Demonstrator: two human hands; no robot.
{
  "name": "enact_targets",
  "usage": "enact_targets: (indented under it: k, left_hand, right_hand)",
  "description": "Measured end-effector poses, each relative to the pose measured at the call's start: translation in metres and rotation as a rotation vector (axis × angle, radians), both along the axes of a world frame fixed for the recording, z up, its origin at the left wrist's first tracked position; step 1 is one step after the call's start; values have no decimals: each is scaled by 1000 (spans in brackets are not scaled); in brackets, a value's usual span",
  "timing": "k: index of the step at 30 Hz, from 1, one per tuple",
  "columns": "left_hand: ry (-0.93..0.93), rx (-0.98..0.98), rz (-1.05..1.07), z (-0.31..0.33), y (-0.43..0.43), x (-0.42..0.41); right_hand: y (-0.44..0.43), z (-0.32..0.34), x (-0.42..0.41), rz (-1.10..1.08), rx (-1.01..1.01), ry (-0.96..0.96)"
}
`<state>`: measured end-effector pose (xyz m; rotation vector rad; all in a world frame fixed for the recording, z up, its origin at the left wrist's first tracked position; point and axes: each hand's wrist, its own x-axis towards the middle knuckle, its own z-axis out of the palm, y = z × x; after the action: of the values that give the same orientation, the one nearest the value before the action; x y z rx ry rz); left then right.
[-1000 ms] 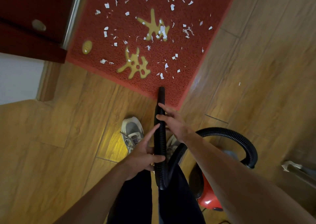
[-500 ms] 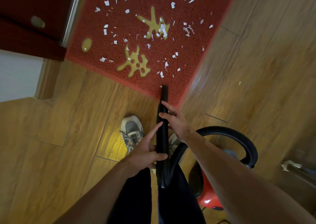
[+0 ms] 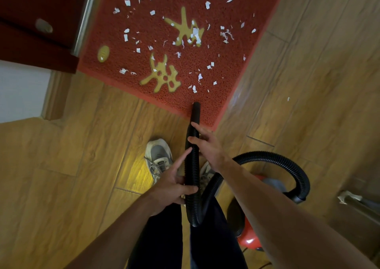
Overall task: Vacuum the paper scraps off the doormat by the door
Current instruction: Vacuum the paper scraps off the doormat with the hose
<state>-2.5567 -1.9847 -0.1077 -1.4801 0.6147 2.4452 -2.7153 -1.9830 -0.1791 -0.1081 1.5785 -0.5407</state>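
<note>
A red doormat with yellow figures lies by the dark red door, strewn with several white paper scraps. I hold a black ribbed vacuum hose in both hands. Its nozzle tip rests over the mat's near corner. My left hand grips the hose lower down, thumb across it and forefinger stretched along it. My right hand holds the hose higher up, fingers wrapped round its far side. The hose loops back to the red vacuum body.
Wooden floor surrounds the mat. My two grey sneakers stand just short of the mat. One stray scrap lies on the floor to the right. A white wall is at left, a metal-edged object at right.
The nozzle tip has moved slightly right and further onto the mat's corner. Both hands keep their hold on the hose.
</note>
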Motion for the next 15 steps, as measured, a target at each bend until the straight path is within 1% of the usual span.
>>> enact_targets:
  k: [7,11,15]
  left_hand:
    - [-27,5,25,-2,3,-1]
    - [-41,3,75,-3,0,8]
    - [-35,6,107,-1,-2,11]
  right_hand:
    - [-1,-10,3,75,11,31]
    - [-7,-13,15,79,12,17]
    - [-18,-13,20,161,-8,35]
